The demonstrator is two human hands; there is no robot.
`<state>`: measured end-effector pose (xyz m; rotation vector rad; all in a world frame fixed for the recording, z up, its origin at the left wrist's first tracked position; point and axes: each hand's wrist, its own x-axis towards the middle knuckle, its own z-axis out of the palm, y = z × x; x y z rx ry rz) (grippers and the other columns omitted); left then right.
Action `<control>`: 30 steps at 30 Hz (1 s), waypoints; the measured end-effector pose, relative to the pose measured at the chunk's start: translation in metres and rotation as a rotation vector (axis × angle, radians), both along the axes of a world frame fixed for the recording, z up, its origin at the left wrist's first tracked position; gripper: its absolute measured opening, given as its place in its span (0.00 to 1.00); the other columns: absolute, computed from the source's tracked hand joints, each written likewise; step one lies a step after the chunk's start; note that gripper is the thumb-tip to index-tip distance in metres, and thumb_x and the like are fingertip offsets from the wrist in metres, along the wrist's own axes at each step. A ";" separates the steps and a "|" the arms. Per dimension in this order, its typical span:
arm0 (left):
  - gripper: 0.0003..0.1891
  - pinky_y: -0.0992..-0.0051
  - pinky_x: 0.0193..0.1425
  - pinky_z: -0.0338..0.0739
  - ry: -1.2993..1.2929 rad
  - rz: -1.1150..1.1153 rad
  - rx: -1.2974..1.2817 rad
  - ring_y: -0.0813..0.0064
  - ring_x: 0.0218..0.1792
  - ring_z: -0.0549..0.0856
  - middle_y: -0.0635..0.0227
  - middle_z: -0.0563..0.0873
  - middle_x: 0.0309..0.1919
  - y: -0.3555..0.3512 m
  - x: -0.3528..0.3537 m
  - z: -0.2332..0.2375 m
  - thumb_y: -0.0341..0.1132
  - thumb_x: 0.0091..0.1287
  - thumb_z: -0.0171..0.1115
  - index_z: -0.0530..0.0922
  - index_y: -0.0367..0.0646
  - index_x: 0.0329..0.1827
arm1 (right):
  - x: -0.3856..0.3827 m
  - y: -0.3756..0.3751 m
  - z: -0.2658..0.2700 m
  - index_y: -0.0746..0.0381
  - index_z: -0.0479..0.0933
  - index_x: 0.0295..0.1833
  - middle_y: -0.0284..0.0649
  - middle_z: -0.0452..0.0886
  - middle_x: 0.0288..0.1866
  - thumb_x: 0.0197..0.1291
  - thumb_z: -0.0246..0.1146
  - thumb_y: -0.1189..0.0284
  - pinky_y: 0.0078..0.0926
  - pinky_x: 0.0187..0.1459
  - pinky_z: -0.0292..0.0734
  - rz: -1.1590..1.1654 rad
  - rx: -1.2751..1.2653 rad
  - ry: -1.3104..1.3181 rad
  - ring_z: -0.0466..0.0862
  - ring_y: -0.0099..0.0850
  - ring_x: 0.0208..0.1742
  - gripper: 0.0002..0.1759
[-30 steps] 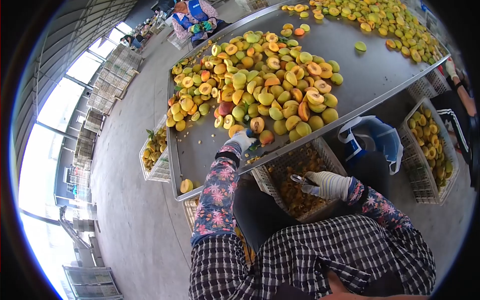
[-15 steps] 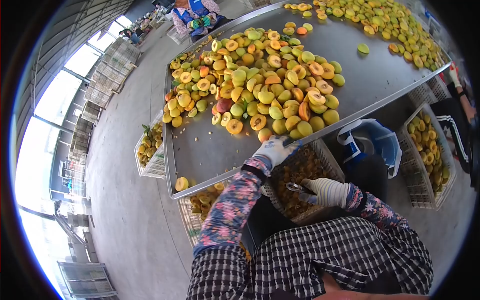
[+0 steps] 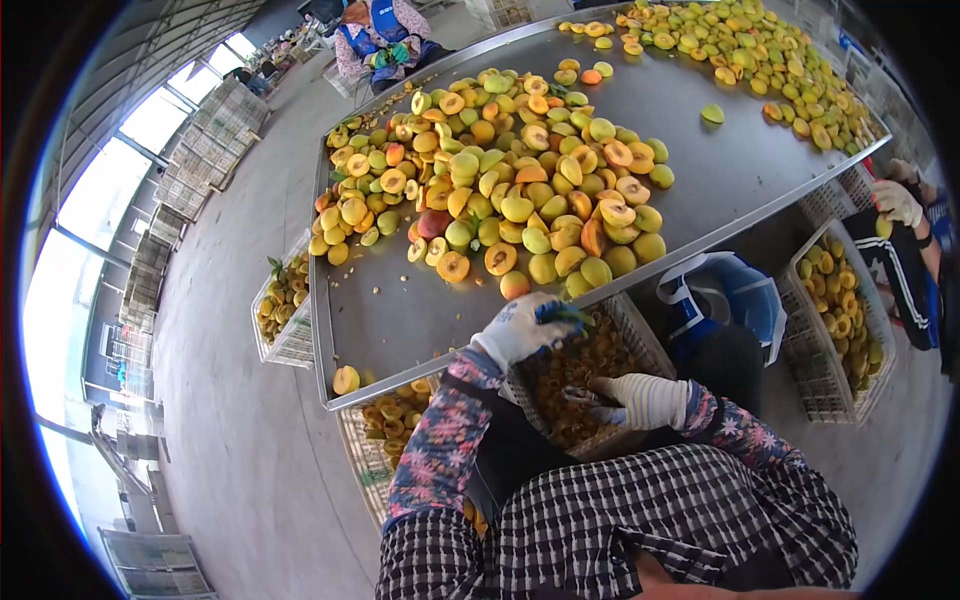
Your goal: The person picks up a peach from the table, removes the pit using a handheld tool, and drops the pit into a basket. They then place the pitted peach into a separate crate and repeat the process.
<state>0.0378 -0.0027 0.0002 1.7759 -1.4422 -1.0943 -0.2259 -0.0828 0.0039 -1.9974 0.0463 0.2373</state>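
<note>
My left hand (image 3: 525, 328), in a white glove with blue fingers, is curled just past the near rim of the metal table (image 3: 400, 376). Something greenish shows at its fingertips, mostly hidden. Lower and to the right, my right hand (image 3: 645, 400) in a striped glove is closed around a small metal hand tool (image 3: 582, 396); in the earlier frame its end looks like a loop. Both hands are over a plastic crate (image 3: 655, 352) holding cut fruit pieces. A heap of yellow-green peaches (image 3: 520, 205), many halved, lies on the table beyond my left hand.
More peaches (image 3: 760, 60) are heaped at the far right. A blue-and-white bucket (image 3: 745, 295) stands beside my crate. Crates of fruit (image 3: 845, 310) flank the table. A gloved co-worker's hand (image 3: 897, 203) is at right; another person (image 3: 385, 40) sits at the far side.
My left hand has come back from the fruit at the table edge, toward me, with its fingers curled. My right hand has shifted slightly left and down, still gripping the tool.
</note>
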 end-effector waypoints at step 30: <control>0.19 0.75 0.49 0.80 0.098 0.467 -0.044 0.74 0.45 0.87 0.62 0.90 0.41 -0.008 0.043 0.026 0.40 0.66 0.68 0.83 0.42 0.57 | -0.002 0.002 0.018 0.62 0.72 0.64 0.56 0.84 0.49 0.66 0.61 0.55 0.45 0.51 0.77 0.129 -0.114 0.127 0.83 0.56 0.51 0.28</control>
